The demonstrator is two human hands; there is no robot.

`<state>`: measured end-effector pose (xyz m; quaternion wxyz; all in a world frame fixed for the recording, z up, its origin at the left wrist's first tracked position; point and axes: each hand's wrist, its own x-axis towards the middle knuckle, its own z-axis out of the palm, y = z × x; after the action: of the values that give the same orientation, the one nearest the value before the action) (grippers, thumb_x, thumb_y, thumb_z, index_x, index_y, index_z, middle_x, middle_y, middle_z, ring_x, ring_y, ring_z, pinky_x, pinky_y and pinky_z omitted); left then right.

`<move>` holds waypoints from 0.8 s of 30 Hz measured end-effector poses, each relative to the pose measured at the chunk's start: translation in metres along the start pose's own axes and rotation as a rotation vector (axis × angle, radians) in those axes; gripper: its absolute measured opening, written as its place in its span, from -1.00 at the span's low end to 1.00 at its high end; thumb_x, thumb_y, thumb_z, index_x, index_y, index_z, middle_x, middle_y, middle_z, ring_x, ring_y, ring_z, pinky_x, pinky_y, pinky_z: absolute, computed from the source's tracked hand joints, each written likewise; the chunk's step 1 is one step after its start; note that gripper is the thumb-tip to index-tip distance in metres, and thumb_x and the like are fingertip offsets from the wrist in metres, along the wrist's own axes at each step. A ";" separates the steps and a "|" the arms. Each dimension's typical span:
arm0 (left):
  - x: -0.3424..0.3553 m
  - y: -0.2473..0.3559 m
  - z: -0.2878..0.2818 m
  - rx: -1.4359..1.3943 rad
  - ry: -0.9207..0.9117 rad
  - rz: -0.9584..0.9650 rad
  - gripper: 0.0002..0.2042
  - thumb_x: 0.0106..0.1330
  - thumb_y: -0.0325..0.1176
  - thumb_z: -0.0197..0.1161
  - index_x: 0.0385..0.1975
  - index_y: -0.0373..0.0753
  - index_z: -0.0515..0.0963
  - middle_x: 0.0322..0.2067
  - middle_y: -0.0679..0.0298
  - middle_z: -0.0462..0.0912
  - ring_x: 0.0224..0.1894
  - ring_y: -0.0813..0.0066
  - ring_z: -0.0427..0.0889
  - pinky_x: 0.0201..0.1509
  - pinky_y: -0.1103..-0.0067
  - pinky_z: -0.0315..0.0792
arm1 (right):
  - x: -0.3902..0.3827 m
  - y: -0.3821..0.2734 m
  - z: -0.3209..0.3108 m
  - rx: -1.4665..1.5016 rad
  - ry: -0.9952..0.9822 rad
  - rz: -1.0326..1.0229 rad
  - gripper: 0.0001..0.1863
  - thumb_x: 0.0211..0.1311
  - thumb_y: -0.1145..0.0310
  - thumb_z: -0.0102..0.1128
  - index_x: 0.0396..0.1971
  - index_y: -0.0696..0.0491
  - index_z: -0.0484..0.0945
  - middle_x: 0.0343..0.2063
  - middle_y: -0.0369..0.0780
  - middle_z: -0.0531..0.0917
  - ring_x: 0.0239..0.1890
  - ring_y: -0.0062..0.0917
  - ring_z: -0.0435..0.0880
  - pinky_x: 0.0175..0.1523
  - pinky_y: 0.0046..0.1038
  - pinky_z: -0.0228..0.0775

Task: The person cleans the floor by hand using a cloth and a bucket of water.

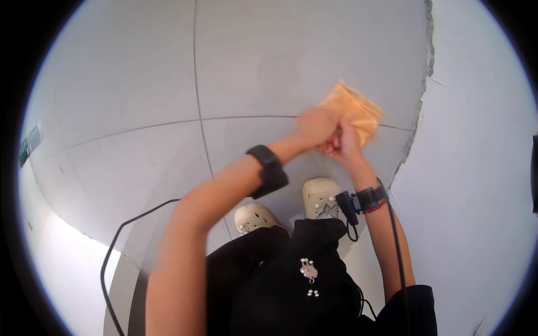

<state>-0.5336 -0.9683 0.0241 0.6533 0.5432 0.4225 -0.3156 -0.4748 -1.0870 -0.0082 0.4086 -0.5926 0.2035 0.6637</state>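
Note:
A bunched orange-yellow cloth [356, 112] is held in front of me, right of centre, above the grey tiles. My left hand [318, 127], smeared by motion, is closed at the cloth's near left edge. Pressed up against it, my right hand [348, 140] has its fingers curled in around the cloth's lower part. The cloth's loose folds stick out beyond both hands. Where the hands meet, some fingers hide one another.
Grey tiles [129, 73] with dark joints spread before me. A white wall [476, 140] runs along the right behind a rough, chipped edge. Below are my cream clogs [322, 193]. Black cables [115, 241] hang beside my arms, and black bands [268, 171] circle both wrists.

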 end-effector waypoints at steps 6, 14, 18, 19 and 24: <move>-0.034 -0.059 -0.092 -0.177 0.132 -0.120 -0.49 0.32 -0.03 -0.16 -0.69 -0.31 0.48 -0.78 0.25 0.51 -0.79 0.47 0.49 -0.71 0.59 0.40 | 0.016 -0.006 0.113 -0.170 -0.140 -0.084 -0.48 0.20 0.17 -0.24 -0.84 0.20 0.38 -0.83 -0.12 0.48 -0.82 -0.43 0.50 -0.74 -0.46 0.37; -0.138 -0.176 -0.155 -0.391 0.356 -0.230 -0.41 0.31 0.11 -0.17 -0.85 -0.21 0.35 -0.81 0.25 0.43 -0.79 0.49 0.42 -0.65 0.65 0.32 | 0.002 0.030 0.243 -0.627 -0.543 -0.080 -0.50 0.21 0.26 -0.32 -0.80 0.16 0.48 -0.82 -0.18 0.53 -0.78 -0.48 0.53 -0.59 -0.52 0.42; -0.152 -0.207 -0.164 -0.644 0.524 -0.194 -0.40 0.31 0.14 -0.22 -0.84 -0.20 0.29 -0.81 0.25 0.40 -0.75 0.48 0.41 -0.61 0.61 0.30 | 0.012 0.033 0.295 -0.987 -0.570 -0.199 -0.44 0.26 0.18 -0.35 -0.83 0.07 0.50 -0.83 -0.25 0.54 -0.79 -0.54 0.52 -0.56 -0.55 0.38; -0.154 -0.211 -0.163 -0.748 0.580 -0.184 -0.40 0.32 0.14 -0.24 -0.84 -0.19 0.27 -0.80 0.24 0.39 -0.73 0.48 0.41 -0.61 0.60 0.30 | 0.014 0.037 0.304 -0.998 -0.594 -0.191 -0.44 0.26 0.18 -0.35 -0.83 0.07 0.50 -0.83 -0.25 0.54 -0.79 -0.54 0.52 -0.56 -0.55 0.38; -0.148 -0.248 -0.157 -0.924 0.597 -0.165 -0.41 0.32 0.16 -0.27 -0.83 -0.18 0.24 -0.79 0.22 0.40 -0.73 0.46 0.42 -0.61 0.61 0.31 | 0.022 0.034 0.321 -1.187 -0.636 -0.129 -0.41 0.26 0.11 -0.34 -0.86 0.04 0.49 -0.84 -0.30 0.54 -0.79 -0.56 0.52 -0.55 -0.58 0.39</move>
<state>-0.8482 -0.8741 0.0384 0.6485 0.2313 0.7249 0.0198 -0.7000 -0.8583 0.0327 0.0928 -0.5033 -0.3616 0.7793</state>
